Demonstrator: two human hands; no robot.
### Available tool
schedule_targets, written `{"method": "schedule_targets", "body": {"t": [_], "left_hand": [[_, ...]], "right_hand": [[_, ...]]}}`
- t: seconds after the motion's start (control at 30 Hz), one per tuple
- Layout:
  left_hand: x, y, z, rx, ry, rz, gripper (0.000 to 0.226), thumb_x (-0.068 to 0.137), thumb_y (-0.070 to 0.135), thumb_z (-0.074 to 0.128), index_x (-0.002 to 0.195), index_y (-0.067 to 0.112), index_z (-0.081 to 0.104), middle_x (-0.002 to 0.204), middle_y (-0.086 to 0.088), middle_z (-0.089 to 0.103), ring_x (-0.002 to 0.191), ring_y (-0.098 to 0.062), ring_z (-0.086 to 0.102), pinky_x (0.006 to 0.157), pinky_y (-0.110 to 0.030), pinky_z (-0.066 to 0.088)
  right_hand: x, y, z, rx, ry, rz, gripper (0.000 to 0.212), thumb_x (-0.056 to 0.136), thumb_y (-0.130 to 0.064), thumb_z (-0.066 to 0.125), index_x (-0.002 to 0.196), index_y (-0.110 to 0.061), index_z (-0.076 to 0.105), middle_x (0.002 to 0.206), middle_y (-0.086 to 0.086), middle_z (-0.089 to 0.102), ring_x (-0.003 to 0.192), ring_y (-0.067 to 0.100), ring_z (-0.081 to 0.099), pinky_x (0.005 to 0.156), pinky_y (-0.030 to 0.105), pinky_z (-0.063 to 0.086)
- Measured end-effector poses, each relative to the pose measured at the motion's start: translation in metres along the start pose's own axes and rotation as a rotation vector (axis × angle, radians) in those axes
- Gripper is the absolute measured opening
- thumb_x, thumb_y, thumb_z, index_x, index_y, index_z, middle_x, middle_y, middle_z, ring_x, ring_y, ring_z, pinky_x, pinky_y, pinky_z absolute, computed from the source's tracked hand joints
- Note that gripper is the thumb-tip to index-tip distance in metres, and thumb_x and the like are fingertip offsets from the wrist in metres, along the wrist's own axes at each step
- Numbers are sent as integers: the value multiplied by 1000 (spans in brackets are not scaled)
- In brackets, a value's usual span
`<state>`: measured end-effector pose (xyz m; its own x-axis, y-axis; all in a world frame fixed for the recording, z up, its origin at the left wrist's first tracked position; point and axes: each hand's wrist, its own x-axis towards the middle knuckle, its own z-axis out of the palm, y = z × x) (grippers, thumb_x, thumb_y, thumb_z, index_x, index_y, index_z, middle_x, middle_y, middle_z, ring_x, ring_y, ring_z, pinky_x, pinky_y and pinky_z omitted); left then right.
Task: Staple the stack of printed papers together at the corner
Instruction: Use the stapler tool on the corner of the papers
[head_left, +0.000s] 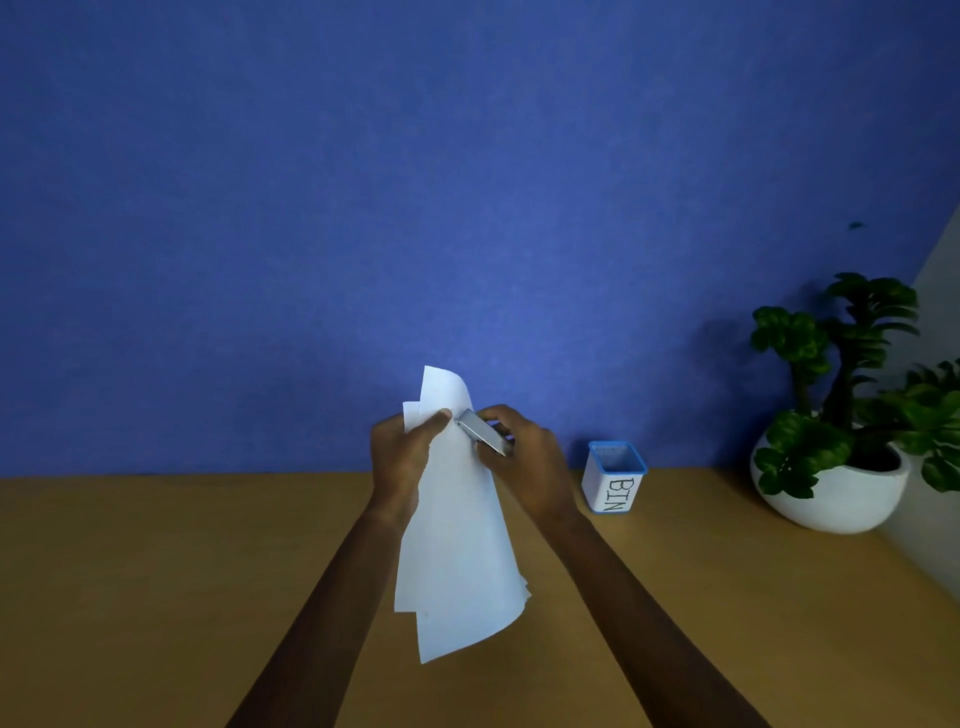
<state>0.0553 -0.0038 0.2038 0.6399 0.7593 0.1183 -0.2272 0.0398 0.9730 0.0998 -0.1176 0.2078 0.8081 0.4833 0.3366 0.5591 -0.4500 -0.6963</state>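
Head view: left hand (402, 452) pinches the papers (457, 530) upright above the tabletop (156, 597) — right hand (524, 462) clasps the stapler (483, 431) at their upper edge. Next, probably: square the sheets, squeeze firmly.

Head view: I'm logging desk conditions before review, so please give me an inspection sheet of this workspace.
Surface: wooden desk, bare where visible.
Job's things: stack of papers held up off the desk, sheets fanned unevenly at the bottom; silver stapler at the papers' upper right edge.
Clutter: small white bin with blue rim, labelled BIN; potted plant in a white pot, far right.
Hands: left hand pinches the papers near the top; right hand grips the stapler.
Cables: nothing seen.
Surroundings: blue wall behind the desk.
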Motion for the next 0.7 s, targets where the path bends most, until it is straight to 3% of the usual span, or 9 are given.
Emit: {"method": "schedule_targets", "body": {"t": [0.17,0.23,0.37,0.43,0.5,0.57,0.63,0.7], "left_hand": [[-1,3,0,27,-12,30,37,80,11,67,57,29,43,65,13,46,59,-4,45,47,-3,40],[-2,5,1,47,-15,34,36,81,12,66,59,30,43,67,17,46,61,-3,46,49,-4,37],[-1,7,0,37,-13,53,37,79,8,67,58,29,45,65,14,48,59,-5,47,40,4,37],[1,6,-1,45,-6,64,36,78,6,69,58,28,47,66,12,50,60,-5,48,41,6,37],[1,6,0,66,-9,62,24,79,7,68,67,20,52,74,7,55,65,-6,50,54,0,44],[1,7,1,80,-8,40,19,79,8,68,83,14,50,90,3,55,75,-12,51,73,-18,45],[0,7,1,85,-12,27,21,79,7,68,85,15,50,91,4,53,81,-14,50,77,-25,42],[0,9,2,73,-26,26,20,78,6,68,75,17,52,81,6,55,75,-11,51,70,-19,43]], "right_hand": [[4,-2,0,-104,50,-45,31,93,-21,54,124,-15,54,121,9,65,107,26,62,90,34,52],[4,-2,-1,-140,62,-67,33,92,-21,55,125,-15,53,123,9,64,109,26,62,92,34,51],[5,2,-2,-237,114,-173,32,91,-19,56,123,-17,56,120,7,65,105,23,63,77,20,45],[6,3,-3,-260,111,-225,31,91,-18,56,122,-17,56,119,7,65,105,23,61,76,18,40],[8,4,-4,-268,79,-269,31,91,-15,56,122,-13,58,119,11,65,107,26,60,85,24,46],[9,4,-5,-324,51,-312,30,91,-12,56,120,-8,59,118,15,65,107,30,60,91,35,49],[7,4,-5,-379,98,-381,25,86,-6,62,111,-3,64,106,20,70,96,36,65,83,40,53],[6,4,-5,-399,146,-435,23,75,2,72,97,1,70,89,23,73,78,40,69,71,42,56]]}}
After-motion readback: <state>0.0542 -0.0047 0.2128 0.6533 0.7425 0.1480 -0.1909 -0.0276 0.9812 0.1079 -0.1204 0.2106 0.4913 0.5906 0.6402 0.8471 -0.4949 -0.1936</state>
